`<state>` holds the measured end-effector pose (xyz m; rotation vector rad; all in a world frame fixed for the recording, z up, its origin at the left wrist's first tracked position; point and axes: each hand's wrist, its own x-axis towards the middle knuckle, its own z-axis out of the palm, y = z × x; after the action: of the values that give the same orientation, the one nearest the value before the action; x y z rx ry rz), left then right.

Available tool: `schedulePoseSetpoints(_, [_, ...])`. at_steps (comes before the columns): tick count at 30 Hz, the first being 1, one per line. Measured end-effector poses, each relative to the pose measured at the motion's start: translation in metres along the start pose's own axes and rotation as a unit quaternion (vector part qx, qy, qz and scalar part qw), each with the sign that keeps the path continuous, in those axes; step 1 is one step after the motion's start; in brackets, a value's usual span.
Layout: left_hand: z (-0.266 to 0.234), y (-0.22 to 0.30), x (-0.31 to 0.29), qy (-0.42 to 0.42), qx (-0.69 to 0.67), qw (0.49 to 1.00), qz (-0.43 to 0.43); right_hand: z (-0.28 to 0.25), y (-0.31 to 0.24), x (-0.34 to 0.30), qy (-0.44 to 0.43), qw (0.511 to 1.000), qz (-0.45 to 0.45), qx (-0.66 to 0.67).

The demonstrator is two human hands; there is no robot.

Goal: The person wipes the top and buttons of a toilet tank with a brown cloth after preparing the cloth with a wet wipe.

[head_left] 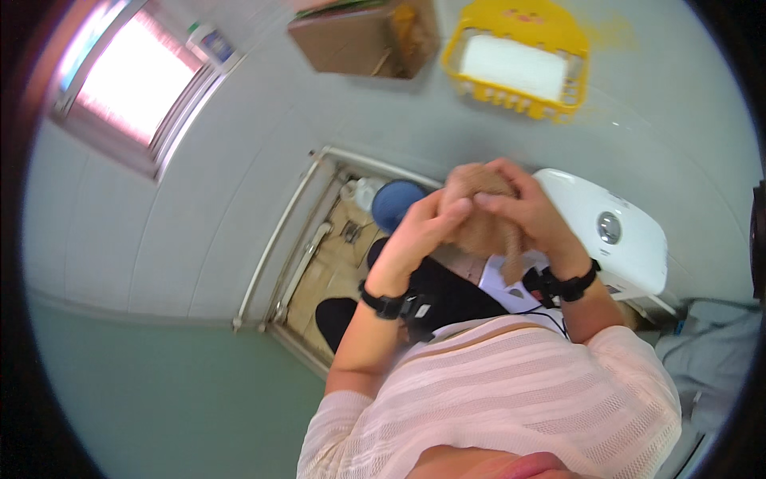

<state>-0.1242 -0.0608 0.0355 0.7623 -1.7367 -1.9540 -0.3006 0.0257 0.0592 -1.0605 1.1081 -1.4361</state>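
A light brown cloth [479, 231], bunched up and knitted or towel-like in texture, is held up in front of my body between both hands. My left hand [419, 227] grips its left side, thumb pressed on the front. From the right, my right hand [531, 207] closes over its upper part, with the thumb near the middle. One narrow end of the cloth hangs below my right hand. Each wrist wears a black strap [381, 303]. The cloth hides parts of the fingers.
A white box with an oval dark window [609, 228] is right of my right hand. A yellow basket [550, 108] with white paper and a cardboard box [351, 44] are on the wall above. Lower down are a blue bucket [396, 203] and pipes [271, 247]. A bottle [211, 46] stands by the window.
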Motion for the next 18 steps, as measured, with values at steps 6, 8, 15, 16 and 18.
schedulePoseSetpoints(6, [0.002,0.013,-0.005,0.02,-0.056,0.995,0.08,-0.019,0.001,0.005,0.086,0.869,-0.298,-0.385])
schedulePoseSetpoints(8, [0.004,0.021,-0.01,-0.01,-0.042,0.995,0.093,-0.018,-0.003,-0.003,0.031,0.91,-0.273,-0.309])
schedulePoseSetpoints(15, [0.019,0.018,0.002,0.033,-0.055,0.991,0.117,-0.046,-0.022,-0.021,-0.003,0.991,0.009,-0.132])
schedulePoseSetpoints(16, [0.019,0.016,0.006,0.068,-0.047,0.986,0.146,-0.059,-0.018,-0.027,0.065,0.991,-0.03,-0.109])
schedulePoseSetpoints(18, [0.014,0.017,0.014,0.106,0.023,0.98,0.169,-0.076,-0.03,-0.041,0.238,0.968,-0.068,0.036])
